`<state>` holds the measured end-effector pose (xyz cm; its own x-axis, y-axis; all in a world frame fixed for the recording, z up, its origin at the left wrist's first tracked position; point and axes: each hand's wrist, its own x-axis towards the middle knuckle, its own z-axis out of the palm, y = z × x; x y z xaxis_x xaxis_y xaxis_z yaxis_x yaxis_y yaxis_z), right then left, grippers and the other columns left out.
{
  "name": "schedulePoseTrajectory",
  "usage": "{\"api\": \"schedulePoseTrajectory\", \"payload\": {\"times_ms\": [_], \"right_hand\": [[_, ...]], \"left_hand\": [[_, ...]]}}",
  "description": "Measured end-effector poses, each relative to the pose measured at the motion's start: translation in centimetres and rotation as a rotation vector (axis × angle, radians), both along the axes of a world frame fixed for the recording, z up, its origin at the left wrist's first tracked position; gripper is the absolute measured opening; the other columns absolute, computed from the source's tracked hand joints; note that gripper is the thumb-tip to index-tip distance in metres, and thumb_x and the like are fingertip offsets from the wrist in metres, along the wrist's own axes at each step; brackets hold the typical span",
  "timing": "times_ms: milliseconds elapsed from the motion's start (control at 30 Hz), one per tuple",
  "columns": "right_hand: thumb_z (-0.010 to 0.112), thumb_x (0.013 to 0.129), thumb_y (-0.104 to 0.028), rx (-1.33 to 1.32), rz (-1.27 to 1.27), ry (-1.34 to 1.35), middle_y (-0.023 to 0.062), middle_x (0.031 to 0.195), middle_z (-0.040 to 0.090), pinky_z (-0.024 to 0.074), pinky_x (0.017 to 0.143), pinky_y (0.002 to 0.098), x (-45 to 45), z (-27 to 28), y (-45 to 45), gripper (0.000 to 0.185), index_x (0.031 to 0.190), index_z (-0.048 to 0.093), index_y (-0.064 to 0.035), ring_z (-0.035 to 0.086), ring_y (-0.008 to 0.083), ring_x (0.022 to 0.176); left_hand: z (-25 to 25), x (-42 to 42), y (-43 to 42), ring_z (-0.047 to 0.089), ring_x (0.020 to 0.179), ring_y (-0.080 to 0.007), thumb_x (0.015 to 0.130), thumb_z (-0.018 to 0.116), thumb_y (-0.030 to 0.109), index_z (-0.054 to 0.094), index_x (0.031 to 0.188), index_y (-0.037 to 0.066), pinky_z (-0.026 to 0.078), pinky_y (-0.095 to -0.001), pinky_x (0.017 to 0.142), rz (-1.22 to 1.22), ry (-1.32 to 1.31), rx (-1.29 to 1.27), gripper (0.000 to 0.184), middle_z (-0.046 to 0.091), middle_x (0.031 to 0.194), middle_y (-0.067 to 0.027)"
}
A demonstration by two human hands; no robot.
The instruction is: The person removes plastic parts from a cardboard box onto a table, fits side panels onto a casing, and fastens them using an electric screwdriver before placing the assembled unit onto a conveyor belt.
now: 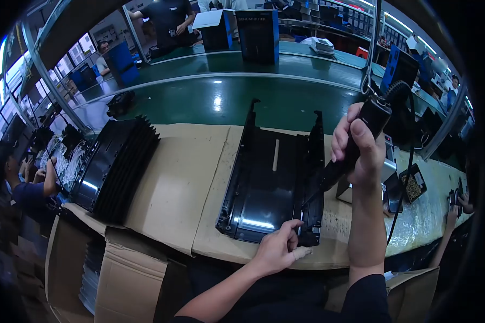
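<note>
A black plastic housing panel [264,188] with raised side rails lies on the cardboard-covered bench in front of me. My right hand [364,145] is wrapped round a black electric screwdriver [339,167], held slanted with its bit pointing down and left to the panel's right rail. Whether the bit touches a screw is too small to tell. My left hand [277,247] grips the panel's lower right corner, its index finger on the rail just below the bit. Its thumb has a pale wrapping. A thin tan strip [276,155] lies on the panel.
Similar black panels [116,167] stand stacked on the left. A black tray of screws [413,184] sits on the right, near the screwdriver's hanging cord. Beyond runs a green conveyor [183,102] with blue-black boxes [257,37]. Other people work around the line; open cartons [129,274] stand below.
</note>
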<state>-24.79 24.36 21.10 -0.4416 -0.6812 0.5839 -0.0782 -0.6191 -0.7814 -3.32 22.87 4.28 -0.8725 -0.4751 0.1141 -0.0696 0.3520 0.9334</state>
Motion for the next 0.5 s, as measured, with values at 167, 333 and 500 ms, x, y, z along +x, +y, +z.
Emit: {"api": "schedulePoseTrajectory", "payload": {"times_ms": [167, 333, 500], "right_hand": [[0.07, 0.098, -0.03, 0.025, -0.066, 0.015, 0.0048, 0.07, 0.054, 0.0483, 0.052, 0.0268, 0.6, 0.2, 0.0, 0.032, 0.106, 0.05, -0.0055, 0.054, 0.0115, 0.055], [0.067, 0.101, -0.025, -0.078, -0.275, 0.0, 0.0023, 0.072, 0.056, 0.0481, 0.058, 0.0261, 1.1, 0.7, 0.3, 0.021, 0.104, 0.055, -0.0076, 0.056, 0.0118, 0.059], [0.066, 0.1, -0.043, -0.552, -0.335, -0.091, 0.0046, 0.083, 0.062, 0.0513, 0.063, 0.0258, -2.5, 3.0, 6.7, 0.036, 0.112, 0.056, -0.0108, 0.06, 0.0128, 0.067]], "left_hand": [[0.5, -0.1, 0.4, 0.058, 0.064, -0.0183, 0.09, 0.079, 0.027, 0.055, 0.137, 0.001, 0.05, -0.0325, 0.063, 0.022, 0.011, -0.055, 0.058, 0.058, 0.076, -0.0053], [1.6, -0.5, 1.2, 0.057, 0.066, -0.0211, 0.092, 0.077, 0.026, 0.055, 0.134, -0.002, 0.054, -0.0373, 0.083, 0.064, -0.054, -0.094, 0.055, 0.056, 0.075, -0.0067], [2.4, -2.3, -1.7, 0.065, 0.08, -0.0298, 0.096, 0.072, 0.025, 0.05, 0.137, -0.004, 0.047, -0.0456, 0.108, 0.154, -0.099, -0.257, 0.055, 0.061, 0.078, -0.0118]]}}
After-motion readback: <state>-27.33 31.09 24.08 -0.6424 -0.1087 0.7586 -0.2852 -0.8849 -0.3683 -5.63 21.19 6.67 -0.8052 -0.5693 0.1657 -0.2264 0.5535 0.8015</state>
